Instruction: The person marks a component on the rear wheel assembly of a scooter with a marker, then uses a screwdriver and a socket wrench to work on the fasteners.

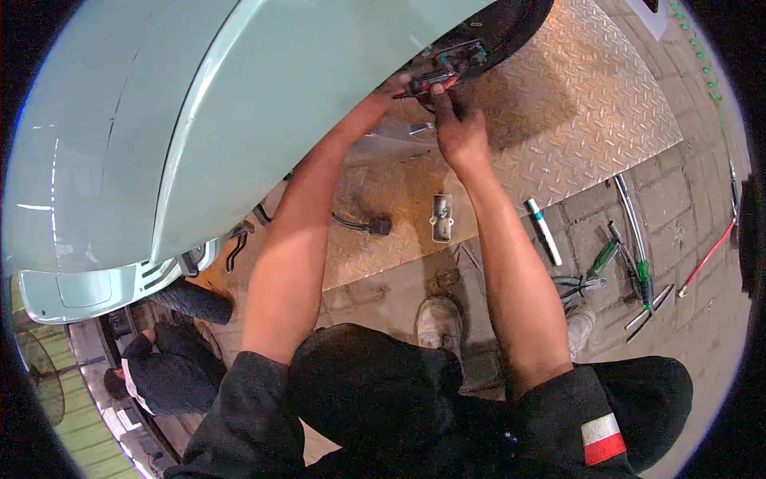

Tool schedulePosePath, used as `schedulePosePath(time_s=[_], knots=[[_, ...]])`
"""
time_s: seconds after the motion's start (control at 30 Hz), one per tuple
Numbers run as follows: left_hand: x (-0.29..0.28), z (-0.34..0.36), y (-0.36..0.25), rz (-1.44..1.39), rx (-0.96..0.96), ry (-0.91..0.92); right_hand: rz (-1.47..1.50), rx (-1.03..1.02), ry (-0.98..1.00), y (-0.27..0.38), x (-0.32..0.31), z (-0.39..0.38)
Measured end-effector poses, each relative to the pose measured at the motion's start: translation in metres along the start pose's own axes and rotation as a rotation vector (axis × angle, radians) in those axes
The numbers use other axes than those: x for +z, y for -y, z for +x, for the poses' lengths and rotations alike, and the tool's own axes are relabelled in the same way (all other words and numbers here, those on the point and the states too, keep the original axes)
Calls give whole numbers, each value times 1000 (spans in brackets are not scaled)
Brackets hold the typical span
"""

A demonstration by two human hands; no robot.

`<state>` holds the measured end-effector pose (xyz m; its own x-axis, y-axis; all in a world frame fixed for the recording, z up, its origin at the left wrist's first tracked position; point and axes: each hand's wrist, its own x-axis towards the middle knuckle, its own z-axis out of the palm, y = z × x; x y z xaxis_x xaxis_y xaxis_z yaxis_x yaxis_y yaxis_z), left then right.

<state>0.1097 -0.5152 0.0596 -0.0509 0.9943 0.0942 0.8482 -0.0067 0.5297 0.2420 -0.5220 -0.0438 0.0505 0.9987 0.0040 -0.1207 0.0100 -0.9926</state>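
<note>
- Pinching, prob.: R hand (461,136) has its thumb up against a red-and-grey item (448,82), fingers mostly hidden behind; too small & dark to tell its kind.
- L hand (391,89) at 10 o'clock from R hand, close by, fingertips blurred & partly under the bodywork; can't tell if it grips anything.
- Red-and-grey item: just short of 12 o'clock from R hand, beneath the edge of the mint panel (120,144), nr the black tyre (533,32), which curves round at 1 o'clock.
- Mint panel fills the view approx. 9 to 12 o'clock; L forearm passes beside its lower edge.
- Treadplate (614,104) under the work, brick paving (678,215) beyond it.
- Small metal housing (441,230), open face up, on the plate at 6 o'clock from R hand, between the forearms.
- Black connector (379,227) on its cable, 9 o'clock from the housing.
- White marker (545,233) w/ teal band on the bricks, 5 o'clock from R hand.
- From the marker: green-handled screwdriver (604,259) at 4, pliers (582,283) at 5, long metal bar (628,199) w/ green handle at 3.
- Another person (179,367), dark clothes, low at 8 o'clock of view.
</note>
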Motion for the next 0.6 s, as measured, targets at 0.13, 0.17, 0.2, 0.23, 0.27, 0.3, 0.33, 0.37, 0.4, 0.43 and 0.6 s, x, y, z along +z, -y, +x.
schedulePosePath(time_s=[0.13,0.17,0.2,0.23,0.27,0.3,0.33,0.37,0.4,0.43,0.6], knots=[[0,-1,-9,91,-59,-8,11,298,251,30,0,-8],[-2,1,-8,116,-27,40,9,296,250,25,1,-8],[-1,0,-7,127,-10,64,103,173,245,16,5,-9],[-2,1,-8,138,7,86,148,109,243,13,4,-8],[1,-1,-10,188,25,87,193,43,241,10,2,-7],[4,-1,-12,237,43,88,44,72,273,6,-7,-5],[2,0,-16,242,39,85,-97,102,309,8,-9,-6],[0,2,-20,241,22,135,-94,101,314,9,-8,-10],[-3,3,-24,239,6,186,-91,71,281,9,-7,-14],[-2,4,-22,236,7,181,-93,37,245,11,-8,-16],[-3,5,-19,387,143,207,-181,-16,221,14,-18,-12]])
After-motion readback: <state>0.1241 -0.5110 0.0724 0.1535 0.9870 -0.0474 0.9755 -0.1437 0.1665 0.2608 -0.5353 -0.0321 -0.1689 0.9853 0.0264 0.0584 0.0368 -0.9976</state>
